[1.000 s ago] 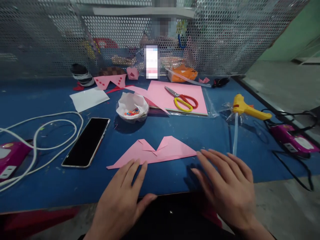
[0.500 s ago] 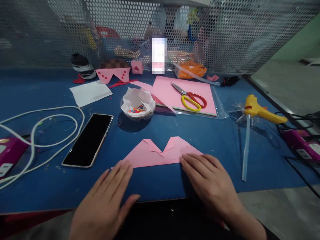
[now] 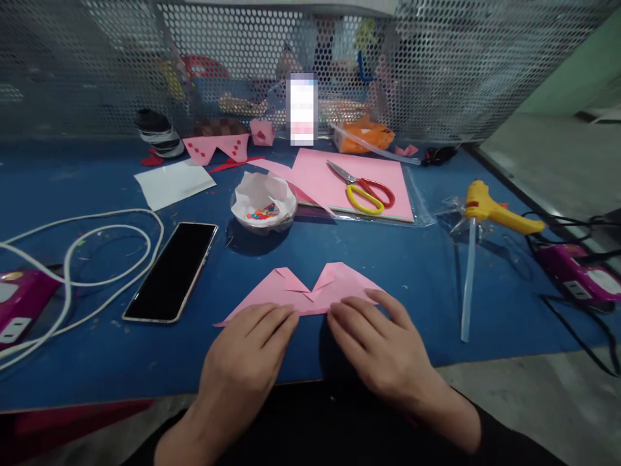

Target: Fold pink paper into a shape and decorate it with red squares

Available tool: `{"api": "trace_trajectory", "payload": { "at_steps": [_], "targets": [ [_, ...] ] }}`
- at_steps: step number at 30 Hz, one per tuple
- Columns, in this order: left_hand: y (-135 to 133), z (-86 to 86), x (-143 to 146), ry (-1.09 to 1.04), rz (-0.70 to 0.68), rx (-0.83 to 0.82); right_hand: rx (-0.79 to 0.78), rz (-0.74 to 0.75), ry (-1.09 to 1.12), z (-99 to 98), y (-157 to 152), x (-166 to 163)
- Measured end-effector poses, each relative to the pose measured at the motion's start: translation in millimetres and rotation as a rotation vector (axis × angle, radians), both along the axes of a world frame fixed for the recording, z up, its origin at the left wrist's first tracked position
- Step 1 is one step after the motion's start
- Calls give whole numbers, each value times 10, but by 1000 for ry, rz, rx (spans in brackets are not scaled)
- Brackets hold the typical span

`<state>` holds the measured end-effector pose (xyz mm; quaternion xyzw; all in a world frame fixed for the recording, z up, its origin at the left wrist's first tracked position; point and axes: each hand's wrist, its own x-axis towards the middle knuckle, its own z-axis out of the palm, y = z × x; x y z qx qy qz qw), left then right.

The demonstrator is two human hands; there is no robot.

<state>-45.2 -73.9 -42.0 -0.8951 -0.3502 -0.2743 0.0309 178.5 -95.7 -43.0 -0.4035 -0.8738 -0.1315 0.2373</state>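
A folded pink paper piece (image 3: 295,292) with two small flaps turned in at its middle lies flat on the blue table (image 3: 398,265) near the front edge. My left hand (image 3: 242,366) lies flat, fingers together, with the fingertips on the paper's lower left edge. My right hand (image 3: 381,349) lies flat too, fingers slightly spread, covering the paper's lower right corner. Neither hand grips anything.
A black phone (image 3: 172,270) and a white cable (image 3: 82,259) lie at left. Behind the paper stand a bowl of coloured bits (image 3: 263,206), pink sheets (image 3: 354,188) with scissors (image 3: 361,188), and white paper (image 3: 174,182). A yellow glue gun (image 3: 490,208) lies at right. Perforated metal screen behind.
Both hands have slid inward toward the paper's middle; the right hand moved left onto the right corner, the left hand moved right and forward onto the lower edge.
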Motion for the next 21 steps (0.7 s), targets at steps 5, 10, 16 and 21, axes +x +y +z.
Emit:
{"api": "trace_trajectory", "payload": {
  "at_steps": [5, 10, 16, 21],
  "targets": [
    [53, -3, 27, 12, 9, -9, -6, 40, -17, -34, 107, -112],
    [86, 44, 72, -41, 21, -76, -73, -28, 22, -50, 164, -139],
    [102, 16, 61, -93, 46, -189, -225, -115, 199, -45, 183, -139],
    [164, -8, 52, -159, 58, -326, -412, -181, 360, -36, 227, -135]
  ]
}}
